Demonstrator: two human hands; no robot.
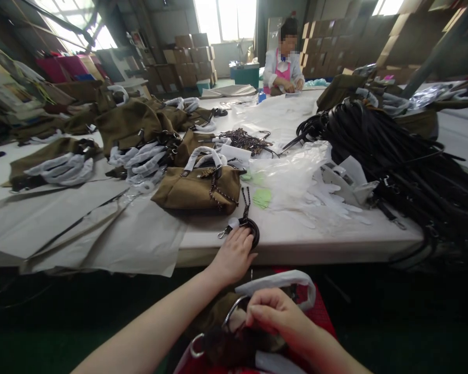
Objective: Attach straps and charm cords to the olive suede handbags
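Note:
My left hand [237, 253] reaches to the table's front edge, its fingers closed over a coiled black shoulder strap [254, 235] with a metal clip at one end. A dark patterned cord [246, 201] lies just beyond the coil. My right hand [272, 311] is curled at the opening of an olive-brown handbag [218, 313] in my lap, seeming to pinch its edge; the fingertips are partly hidden. That bag shows a metal zip, a ring and a white-wrapped handle [281, 280]. On the table behind my left hand sits another olive-brown handbag [187, 189], with a cord hanging on it.
More olive bags [128, 124] with wrapped handles cover the left of the table [206, 236]. A heap of black straps [370, 135] hangs over the right edge. Plastic sheets [292, 171], green slips [262, 197] and tangled cords [244, 140] lie between. A person [284, 67] works across the table.

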